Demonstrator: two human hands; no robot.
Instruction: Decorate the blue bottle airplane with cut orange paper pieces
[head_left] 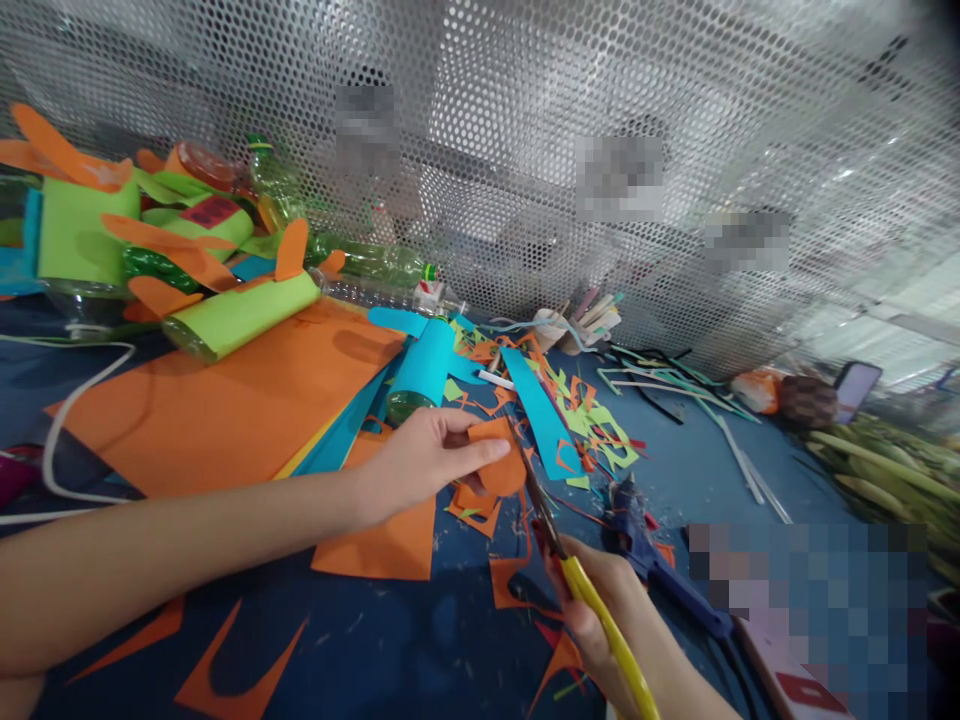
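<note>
Between thumb and fingers, my left hand [420,458] pinches a small piece of orange paper [501,470] with a rounded lower edge. My right hand [600,600] grips yellow-handled scissors [544,510], whose blades point up and away along the right edge of that paper. Whether the blades are parted cannot be made out. Just beyond my left hand stands a bottle wrapped in blue paper [421,365]. Under my left wrist lies a flat orange sheet [382,540]. Orange and green offcuts [476,510] are scattered below and beyond the held piece.
A blue glue gun [660,565] lies right of my right hand. Paper-wrapped bottles [247,315] and a large orange sheet [247,400] fill the left. A blue strip [540,420] lies ahead. Behind stand cups of markers [592,325] and a perforated metal screen [480,130].
</note>
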